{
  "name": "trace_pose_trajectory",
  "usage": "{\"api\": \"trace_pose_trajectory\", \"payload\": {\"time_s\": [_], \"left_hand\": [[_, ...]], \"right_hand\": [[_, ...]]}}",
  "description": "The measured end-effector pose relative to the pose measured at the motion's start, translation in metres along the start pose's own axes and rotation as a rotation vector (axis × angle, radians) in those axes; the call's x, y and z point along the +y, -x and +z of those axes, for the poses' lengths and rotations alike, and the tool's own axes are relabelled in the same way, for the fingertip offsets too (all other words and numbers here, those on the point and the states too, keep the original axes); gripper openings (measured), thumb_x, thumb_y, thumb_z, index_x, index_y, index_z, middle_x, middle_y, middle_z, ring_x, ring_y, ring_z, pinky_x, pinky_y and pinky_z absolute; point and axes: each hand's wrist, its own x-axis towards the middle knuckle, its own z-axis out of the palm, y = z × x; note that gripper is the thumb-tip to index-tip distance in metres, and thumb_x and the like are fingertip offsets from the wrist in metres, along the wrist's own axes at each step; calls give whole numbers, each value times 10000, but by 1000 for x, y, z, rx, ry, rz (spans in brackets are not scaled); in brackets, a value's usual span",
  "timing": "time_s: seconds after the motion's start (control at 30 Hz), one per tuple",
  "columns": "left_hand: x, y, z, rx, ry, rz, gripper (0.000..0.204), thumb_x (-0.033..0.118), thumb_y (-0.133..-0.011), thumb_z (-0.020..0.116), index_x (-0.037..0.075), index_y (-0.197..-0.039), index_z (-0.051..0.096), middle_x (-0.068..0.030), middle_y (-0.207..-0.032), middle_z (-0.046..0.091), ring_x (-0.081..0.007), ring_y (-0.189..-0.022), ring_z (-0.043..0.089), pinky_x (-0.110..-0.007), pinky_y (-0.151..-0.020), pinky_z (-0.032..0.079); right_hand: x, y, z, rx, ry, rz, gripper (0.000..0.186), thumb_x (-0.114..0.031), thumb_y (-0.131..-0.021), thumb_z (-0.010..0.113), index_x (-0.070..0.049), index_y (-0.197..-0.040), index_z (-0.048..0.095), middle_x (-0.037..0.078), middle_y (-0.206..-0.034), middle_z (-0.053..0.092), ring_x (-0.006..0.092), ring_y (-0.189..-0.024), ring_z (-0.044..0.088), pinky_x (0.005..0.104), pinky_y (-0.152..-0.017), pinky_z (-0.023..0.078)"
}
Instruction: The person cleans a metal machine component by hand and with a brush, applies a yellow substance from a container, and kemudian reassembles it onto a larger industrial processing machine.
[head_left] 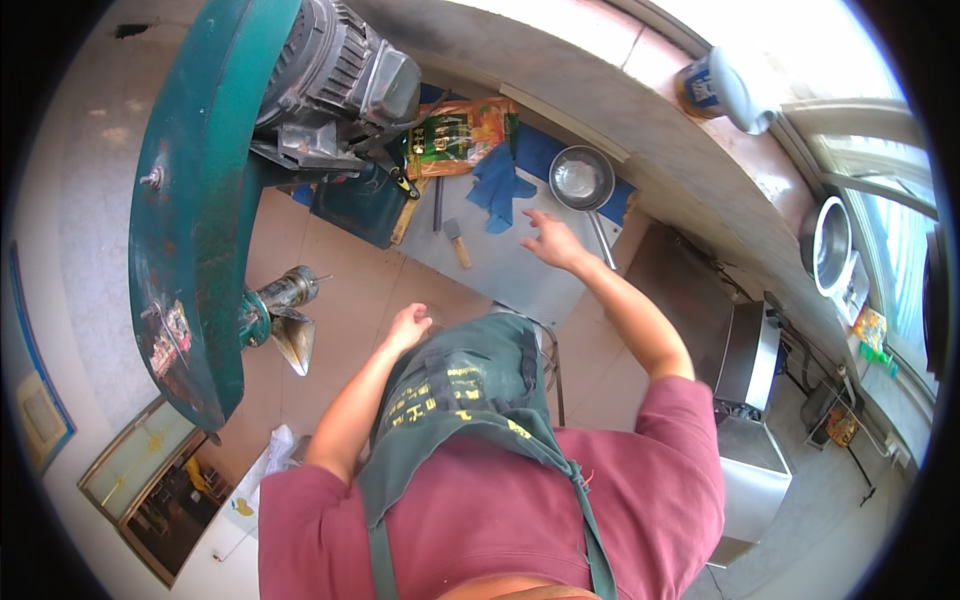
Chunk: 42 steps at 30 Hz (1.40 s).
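My right hand (552,241) reaches over the metal tabletop (520,275) with its fingers apart, holding nothing. Close beyond it lies a crumpled blue cloth (497,188). A round metal pan (581,178) sits at the far right of the table, its handle running toward me past my right wrist. Left of the hand lies a flat brush (457,243) with a wooden handle. My left hand (409,326) hangs beside my dark green apron (460,375), fingers curled in, with nothing seen in them.
A big green machine (195,200) with a motor (330,85) and metal spout (283,295) stands at left. An orange-green package (455,138) and a dark green container (355,207) occupy the table's far left. A metal bowl (828,246) and a jar (722,88) rest on the windowsill.
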Motion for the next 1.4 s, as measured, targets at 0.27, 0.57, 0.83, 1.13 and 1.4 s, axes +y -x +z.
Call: {"api": "trace_pose_trajectory", "payload": {"time_s": [0.27, 0.57, 0.83, 1.13, 1.4], "left_hand": [[2, 47, -27, -177, 640, -242, 492, 383, -1048, 579, 72, -1428, 542, -154, -1397, 612, -283, -1293, 593, -449, -1059, 503], [34, 29, -50, -243, 1721, -79, 787, 628, -1045, 366, -17, -1493, 412, -215, -1523, 476, -378, -1414, 464, -540, -1186, 380], [90, 6, -56, -537, 1675, 162, 1008, 793, -961, 319, -6, -1574, 289, -205, -1627, 328, -362, -1474, 366, -547, -1214, 300], [104, 44, -86, -356, 1662, 261, 882, 741, -997, 342, 48, -1541, 377, -158, -1597, 381, -287, -1492, 338, -476, -1249, 225], [81, 98, -95, -450, 1594, 397, 874, 719, -1005, 359, 49, -1565, 306, -173, -1595, 358, -337, -1478, 351, -532, -1228, 275]], "right_hand": [[34, -194, 104, 196, 261, 357, 520, -192, -927, 598, -211, -1432, 478, 259, -1297, 541, 434, -1062, 670, 510, -868, 571], [-21, -85, 64, 447, 30, -174, 299, -197, -842, 802, -26, -1047, 668, 212, -1150, 562, 388, -967, 620, 463, -849, 533], [-188, 48, 93, 11, -488, -321, 377, -278, -906, 743, -34, -1163, 614, 191, -1139, 624, 366, -1036, 644, 446, -941, 504], [-223, 18, 124, 432, -167, -438, 289, -174, -890, 725, -63, -1126, 602, 248, -1028, 547, 448, -855, 619, 525, -741, 514], [-248, 24, 90, 313, -517, -191, 425, -264, -948, 669, 7, -1269, 601, 261, -1144, 659, 445, -1067, 646, 476, -932, 520]]}}
